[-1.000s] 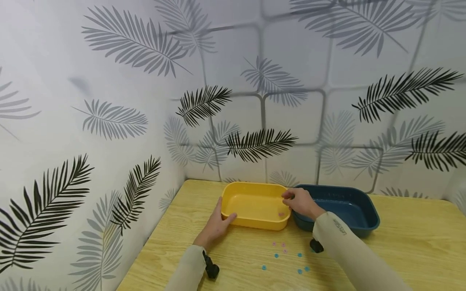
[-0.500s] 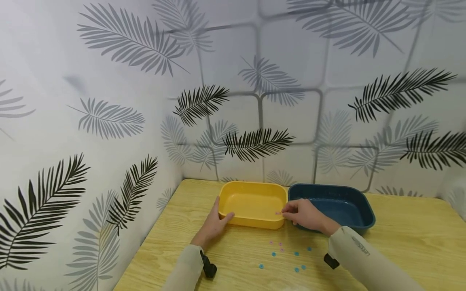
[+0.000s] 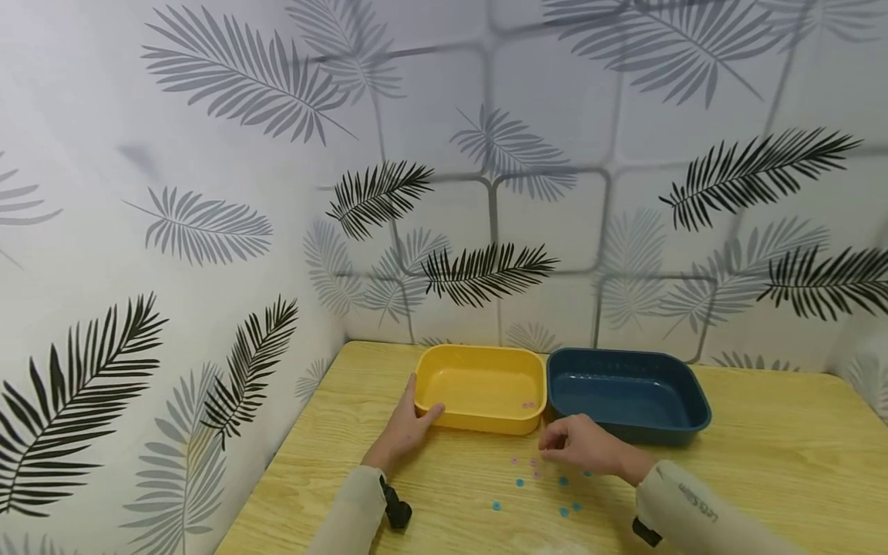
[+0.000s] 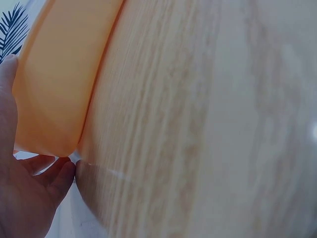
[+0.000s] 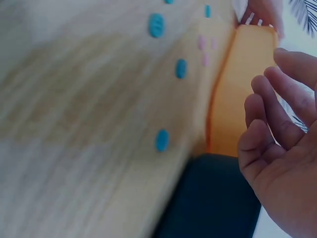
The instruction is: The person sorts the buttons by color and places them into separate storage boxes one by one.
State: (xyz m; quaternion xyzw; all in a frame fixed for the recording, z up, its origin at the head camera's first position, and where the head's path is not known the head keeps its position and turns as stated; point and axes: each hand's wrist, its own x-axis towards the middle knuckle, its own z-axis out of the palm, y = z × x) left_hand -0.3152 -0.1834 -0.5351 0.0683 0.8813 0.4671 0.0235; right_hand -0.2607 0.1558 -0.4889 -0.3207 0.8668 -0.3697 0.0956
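A yellow plastic basin (image 3: 479,422) stands on the wooden table with two small pink buttons (image 3: 529,405) inside its right end. My left hand (image 3: 405,428) holds its front left corner, thumb at the rim and fingers round the side. In the left wrist view those fingers curl at the basin's bottom edge. My right hand (image 3: 586,447) hovers over the table in front of both basins. Its fingers are loosely bent with nothing between them in the right wrist view. Just left of it lie loose pink buttons (image 3: 533,462), with several blue buttons (image 3: 563,481) scattered nearer.
A dark blue basin (image 3: 659,433) stands right of the yellow one, close against it. Behind both rises a wall (image 3: 430,324) with a leaf pattern, and another wall runs along the left. The light wooden table (image 3: 784,447) extends to the right.
My right hand has gone from the yellow basin's right rim down toward the loose buttons. A second pink button now lies inside that basin. The left hand keeps its hold.
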